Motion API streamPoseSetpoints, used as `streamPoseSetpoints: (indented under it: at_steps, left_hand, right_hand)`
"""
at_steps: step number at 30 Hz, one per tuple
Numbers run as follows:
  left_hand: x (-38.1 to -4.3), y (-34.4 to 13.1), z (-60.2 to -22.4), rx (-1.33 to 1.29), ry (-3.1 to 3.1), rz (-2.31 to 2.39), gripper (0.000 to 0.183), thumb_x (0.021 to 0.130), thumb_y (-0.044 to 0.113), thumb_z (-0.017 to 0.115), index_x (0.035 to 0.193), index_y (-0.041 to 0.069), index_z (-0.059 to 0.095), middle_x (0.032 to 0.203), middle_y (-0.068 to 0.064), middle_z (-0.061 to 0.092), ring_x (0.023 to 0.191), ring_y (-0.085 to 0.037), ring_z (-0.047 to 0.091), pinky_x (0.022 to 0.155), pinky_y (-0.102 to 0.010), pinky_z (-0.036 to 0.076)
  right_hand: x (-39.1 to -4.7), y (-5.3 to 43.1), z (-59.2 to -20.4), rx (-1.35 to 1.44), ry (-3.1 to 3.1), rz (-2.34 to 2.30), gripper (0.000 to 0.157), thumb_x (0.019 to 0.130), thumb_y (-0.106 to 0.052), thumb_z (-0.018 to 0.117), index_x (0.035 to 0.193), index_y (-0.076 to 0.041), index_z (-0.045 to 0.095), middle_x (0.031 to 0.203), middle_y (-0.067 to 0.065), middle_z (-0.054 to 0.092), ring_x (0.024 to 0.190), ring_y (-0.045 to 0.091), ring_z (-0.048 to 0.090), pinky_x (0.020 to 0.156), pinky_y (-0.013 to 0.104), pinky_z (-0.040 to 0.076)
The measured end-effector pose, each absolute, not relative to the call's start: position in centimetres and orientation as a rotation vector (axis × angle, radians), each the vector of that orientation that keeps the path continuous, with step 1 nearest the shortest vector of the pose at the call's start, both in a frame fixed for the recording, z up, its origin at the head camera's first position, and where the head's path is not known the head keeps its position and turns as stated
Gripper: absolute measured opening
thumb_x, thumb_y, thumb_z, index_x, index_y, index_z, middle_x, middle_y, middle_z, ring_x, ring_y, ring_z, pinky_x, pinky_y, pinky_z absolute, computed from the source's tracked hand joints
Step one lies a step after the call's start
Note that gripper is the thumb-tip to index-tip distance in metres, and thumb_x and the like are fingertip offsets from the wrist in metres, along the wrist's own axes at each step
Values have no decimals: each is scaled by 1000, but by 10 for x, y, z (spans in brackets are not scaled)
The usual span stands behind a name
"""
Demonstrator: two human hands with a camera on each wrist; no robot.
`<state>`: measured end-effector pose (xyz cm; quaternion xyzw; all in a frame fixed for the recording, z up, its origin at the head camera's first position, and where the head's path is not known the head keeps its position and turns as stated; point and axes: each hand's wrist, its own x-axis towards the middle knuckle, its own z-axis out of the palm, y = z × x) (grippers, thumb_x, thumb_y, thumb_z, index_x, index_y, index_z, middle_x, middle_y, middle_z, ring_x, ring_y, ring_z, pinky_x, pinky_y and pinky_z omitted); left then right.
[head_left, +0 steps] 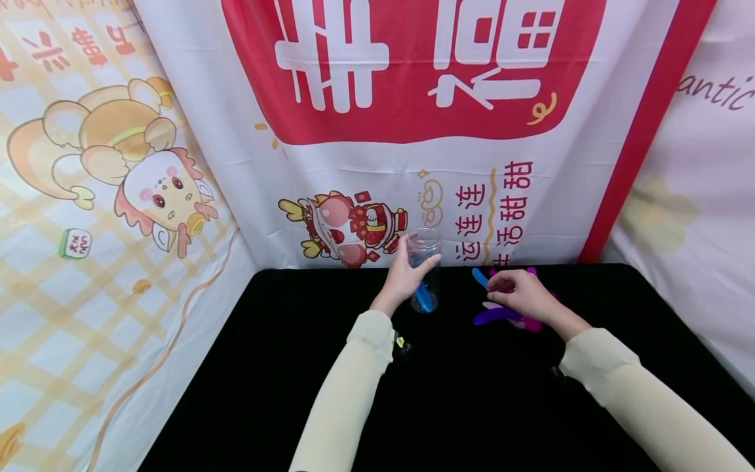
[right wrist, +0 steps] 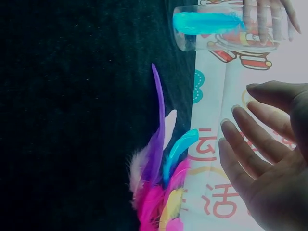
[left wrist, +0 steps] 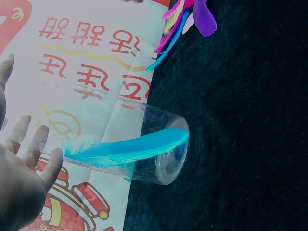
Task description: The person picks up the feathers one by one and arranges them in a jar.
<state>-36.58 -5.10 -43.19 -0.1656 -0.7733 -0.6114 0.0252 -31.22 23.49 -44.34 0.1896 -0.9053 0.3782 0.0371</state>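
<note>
A tall clear cup stands upright near the table's back edge, and my left hand holds it round the upper part, thumb on one side and fingers on the other. Through its wall I see a blue feather standing inside, leaning against the side. My right hand is over a bunch of feathers to the right of the cup. In the right wrist view its fingers are spread and loosely bent, with nothing between them. The bunch includes a purple feather, another blue feather, and pink and yellow ones.
A black cloth covers the table. Right behind its back edge hangs a white and red printed sheet. More printed sheets enclose the left and right sides. A small dark device sits at my left wrist.
</note>
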Motion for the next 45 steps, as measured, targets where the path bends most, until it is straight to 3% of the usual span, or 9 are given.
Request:
streamPoseSetpoints:
  at_steps: [13,20,27,32,41,45]
  left_hand:
    - [-365,-51,-431,-502,-2400,-1871,72,96,40,73,154,22,33,146,-7,52,134,-23,49,114,-43,40]
    - [-361,-52,-427,-518,-2415,-1873,76,97,42,72,156,18,30,150,-14,48,136,-25,47,116,-44,38]
    - [-363,-51,-431,-497,-2412,-1855,77,95,47,73,155,20,32,145,-5,51,134,-22,50,114,-45,40]
    - [-363,-50,-430,-487,-2422,-1841,77,94,47,73,154,22,32,147,-7,50,134,-22,50,113,-41,41]
    - [-363,-51,-430,-486,-2412,-1877,76,94,46,73,154,24,32,149,-11,47,136,-25,48,115,-49,38]
    - [-363,-52,-430,-492,-2414,-1869,75,95,46,73,154,24,32,150,-12,47,135,-24,48,114,-45,40]
  right_hand:
    - [-307,240,-454,570,-2838,1163,15,91,-12,77,104,-4,73,98,9,73,91,22,68,82,36,54]
    - [-302,238,-464,576,-2869,1234,24,94,-16,75,107,4,70,87,10,72,72,21,65,59,31,54]
    - [-304,240,-469,651,-2861,1156,19,90,-7,76,105,3,72,92,9,73,83,22,67,70,31,53]
    - [-305,242,-470,677,-2863,1132,22,87,-4,77,107,4,71,97,14,73,87,23,67,75,34,53]
    - [-306,244,-476,674,-2894,1110,29,86,-7,79,111,5,69,99,15,73,90,26,68,79,38,54]
    - [-306,244,-479,672,-2905,1047,31,83,-7,81,111,4,70,100,14,73,91,29,69,81,42,56]
